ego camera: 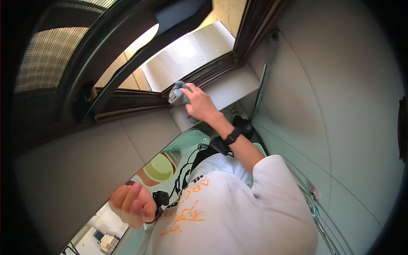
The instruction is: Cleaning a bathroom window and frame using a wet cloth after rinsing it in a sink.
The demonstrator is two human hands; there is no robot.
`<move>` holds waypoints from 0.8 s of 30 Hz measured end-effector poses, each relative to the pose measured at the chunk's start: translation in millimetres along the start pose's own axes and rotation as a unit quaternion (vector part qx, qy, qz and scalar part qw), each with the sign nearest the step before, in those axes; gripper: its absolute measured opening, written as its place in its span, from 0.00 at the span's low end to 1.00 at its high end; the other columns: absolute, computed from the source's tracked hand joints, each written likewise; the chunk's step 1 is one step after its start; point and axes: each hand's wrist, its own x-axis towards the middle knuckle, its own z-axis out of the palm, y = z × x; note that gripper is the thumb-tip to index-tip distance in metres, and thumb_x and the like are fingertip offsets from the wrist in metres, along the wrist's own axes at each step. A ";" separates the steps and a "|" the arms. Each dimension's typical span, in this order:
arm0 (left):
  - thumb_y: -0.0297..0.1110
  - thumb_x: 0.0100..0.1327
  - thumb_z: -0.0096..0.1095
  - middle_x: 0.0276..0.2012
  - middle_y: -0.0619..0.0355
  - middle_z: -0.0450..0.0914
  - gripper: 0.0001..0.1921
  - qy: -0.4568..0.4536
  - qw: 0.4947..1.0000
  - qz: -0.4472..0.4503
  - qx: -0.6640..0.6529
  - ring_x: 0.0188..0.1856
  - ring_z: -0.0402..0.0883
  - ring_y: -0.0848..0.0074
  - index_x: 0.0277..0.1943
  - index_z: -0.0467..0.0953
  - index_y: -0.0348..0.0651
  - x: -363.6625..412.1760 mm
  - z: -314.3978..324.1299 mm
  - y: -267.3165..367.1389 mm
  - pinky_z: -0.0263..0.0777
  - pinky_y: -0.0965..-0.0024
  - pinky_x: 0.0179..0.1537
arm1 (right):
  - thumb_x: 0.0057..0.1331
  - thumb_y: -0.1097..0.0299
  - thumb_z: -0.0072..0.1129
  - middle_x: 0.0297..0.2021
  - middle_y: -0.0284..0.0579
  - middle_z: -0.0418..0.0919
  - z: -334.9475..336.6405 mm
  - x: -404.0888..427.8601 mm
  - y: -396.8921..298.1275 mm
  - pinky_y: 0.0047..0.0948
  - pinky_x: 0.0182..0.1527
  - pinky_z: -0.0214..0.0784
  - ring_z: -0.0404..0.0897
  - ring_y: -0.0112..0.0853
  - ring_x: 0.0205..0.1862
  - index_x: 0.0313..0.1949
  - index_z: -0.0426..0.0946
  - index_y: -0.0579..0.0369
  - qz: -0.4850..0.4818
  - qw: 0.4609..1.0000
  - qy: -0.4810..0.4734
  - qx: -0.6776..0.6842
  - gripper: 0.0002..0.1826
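My right hand (200, 103) is closed on a crumpled grey-blue cloth (177, 93). It presses the cloth against the dark window frame (204, 75), where the lower rail meets the tiled sill (232, 87). A small end of the cloth hangs below my palm. My left hand (132, 204) is curled into a loose fist, slightly blurred, with nothing seen in it. It is lower left, by the front edge of the tiled ledge (95, 159).
A dark window sash (105, 38) with mesh stands at upper left, and a stay bar (127, 67) crosses the opening. Below the ledge are a yellow-green basin (159, 169) and black cables (180, 173). A pole (259, 89) leans by the tiled wall (350, 111). Metal shower pipework (322, 229) is lower right.
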 end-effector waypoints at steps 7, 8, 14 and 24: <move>0.28 0.70 0.32 0.15 0.48 0.78 0.13 0.027 0.998 -0.047 0.007 0.12 0.64 0.74 0.33 0.65 0.31 72.7 -6.1 0.7 0.56 0.76 0.14 | 0.50 0.76 0.55 0.53 0.38 0.73 -28.4 16.7 -47.4 0.40 0.50 0.71 0.74 0.42 0.43 0.51 0.76 0.53 -0.061 0.998 0.004 0.017 0.25; 0.28 0.71 0.32 0.15 0.47 0.78 0.13 0.017 0.999 -0.043 0.008 0.13 0.65 0.74 0.34 0.65 0.30 80.0 -6.1 0.3 0.56 0.75 0.14 | 0.50 0.76 0.56 0.53 0.37 0.73 -36.2 14.3 -51.2 0.39 0.49 0.70 0.74 0.41 0.43 0.51 0.76 0.51 -0.063 0.997 -0.012 -0.035 0.25; 0.27 0.70 0.38 0.15 0.46 0.78 0.12 0.003 1.000 -0.022 0.018 0.13 0.64 0.73 0.44 0.69 0.25 85.6 -8.4 -5.2 0.56 0.75 0.14 | 0.50 0.77 0.55 0.55 0.32 0.74 -66.6 7.9 -57.8 0.39 0.51 0.67 0.74 0.40 0.44 0.49 0.79 0.48 -0.064 0.988 -0.056 -0.126 0.24; 0.25 0.69 0.45 0.14 0.46 0.77 0.13 -0.004 0.999 0.007 0.032 0.13 0.63 0.75 0.51 0.68 0.24 85.9 -2.4 -7.3 0.54 0.77 0.12 | 0.60 0.70 0.52 0.48 0.48 0.71 -162.9 20.1 -2.8 0.42 0.47 0.73 0.73 0.47 0.49 0.55 0.70 0.60 0.149 0.954 0.156 -0.207 0.23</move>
